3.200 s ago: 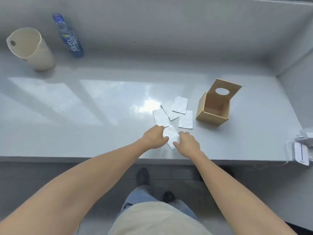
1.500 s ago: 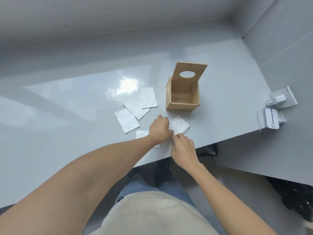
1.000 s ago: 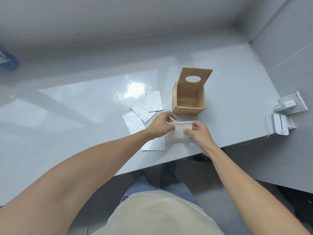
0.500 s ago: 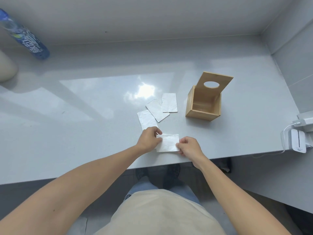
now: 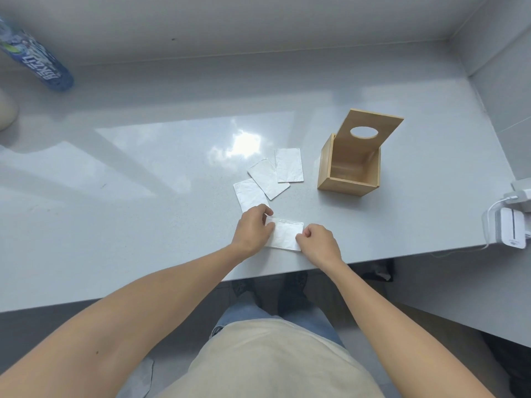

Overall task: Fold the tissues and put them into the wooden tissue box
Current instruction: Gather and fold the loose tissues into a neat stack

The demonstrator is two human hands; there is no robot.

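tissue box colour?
Light tan wood, plain; the wooden tissue box has an oval hole in its raised lid. Head view.

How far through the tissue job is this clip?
Early. Done: nothing visible inside the open wooden tissue box. In hand: left hand and right hand pinch the ends of one tissue at the counter edge. Left: three flat tissues beside the box, then boxing all.

Bare forearms, beige top, blue jeans, dark shoes (partly shadowed).
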